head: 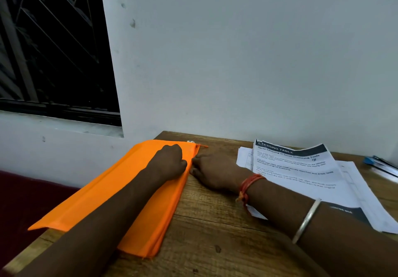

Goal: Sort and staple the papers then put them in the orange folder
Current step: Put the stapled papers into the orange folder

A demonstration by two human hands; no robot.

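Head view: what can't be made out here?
Head view only.
Orange folder: its zip edge is hidden by the left hand and right hand; open or closed, and what the fingers hold, unclear.
Papers: lower sheets covered by the top sheet and the right forearm; staples cannot be seen.
Blue thing at the right edge: cut off by the frame; stapler or not, unclear.
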